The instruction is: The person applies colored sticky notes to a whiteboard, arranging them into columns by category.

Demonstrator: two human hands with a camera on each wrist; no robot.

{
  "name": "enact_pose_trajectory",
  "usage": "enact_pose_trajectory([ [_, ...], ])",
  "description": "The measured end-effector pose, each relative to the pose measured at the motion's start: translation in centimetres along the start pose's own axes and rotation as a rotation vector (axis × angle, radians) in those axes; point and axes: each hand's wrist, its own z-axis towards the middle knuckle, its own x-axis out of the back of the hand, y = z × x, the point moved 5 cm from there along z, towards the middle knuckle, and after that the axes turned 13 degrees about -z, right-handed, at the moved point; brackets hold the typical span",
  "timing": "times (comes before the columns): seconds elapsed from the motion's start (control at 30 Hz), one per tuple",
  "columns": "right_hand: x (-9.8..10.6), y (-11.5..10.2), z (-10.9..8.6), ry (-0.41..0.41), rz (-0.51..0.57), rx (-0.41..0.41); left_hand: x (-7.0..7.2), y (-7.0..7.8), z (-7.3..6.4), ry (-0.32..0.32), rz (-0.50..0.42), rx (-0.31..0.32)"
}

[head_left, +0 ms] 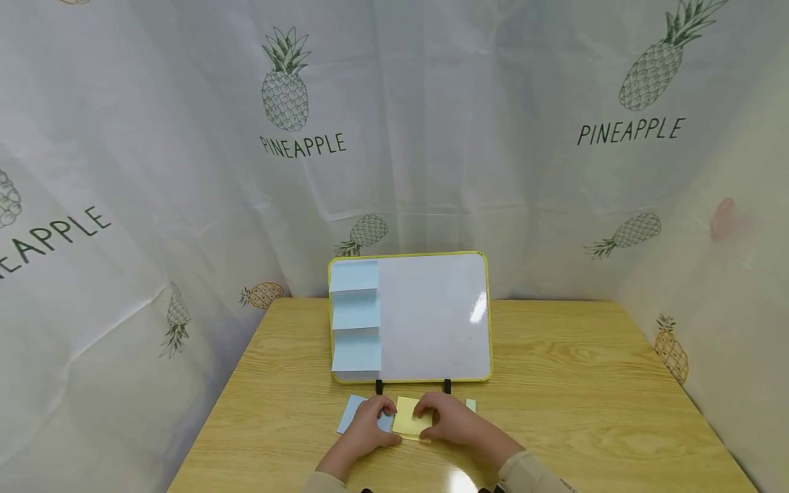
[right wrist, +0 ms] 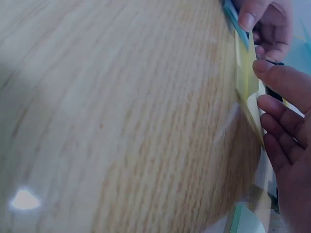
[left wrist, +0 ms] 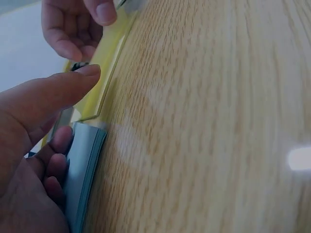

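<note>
A yellow sticky note pad (head_left: 407, 416) lies on the table, with a thin yellow strip showing below its near edge. My left hand (head_left: 372, 426) is at its left edge, over a blue sticky note pad (head_left: 348, 414). In the left wrist view the left thumb (left wrist: 87, 73) overlaps the yellow paper and the other fingers rest beside the blue pad. At the yellow pad's right side is my right hand (head_left: 453, 419), its thumb and bent index apart. In the right wrist view its fingertips (right wrist: 265, 103) are right at the yellow paper's edge.
A whiteboard (head_left: 434, 315) with a yellow frame and black feet stands behind the pads. Three light blue notes (head_left: 356, 311) hang down its left side. A pale green pad (head_left: 471, 405) lies right of the right hand. Pineapple-print curtains (head_left: 425, 137) surround the wooden table (head_left: 567, 383).
</note>
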Motion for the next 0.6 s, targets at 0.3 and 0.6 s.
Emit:
enact_pose_trajectory([
  [0.3,0.01,0.50,-0.05,0.014,0.183,-0.081,-0.08,0.00,0.07,0.062,0.029,-0.015],
  [0.6,-0.09,0.13,-0.09,0.054,0.222,-0.045,-0.21,0.40,0.03,0.158,0.055,-0.068],
])
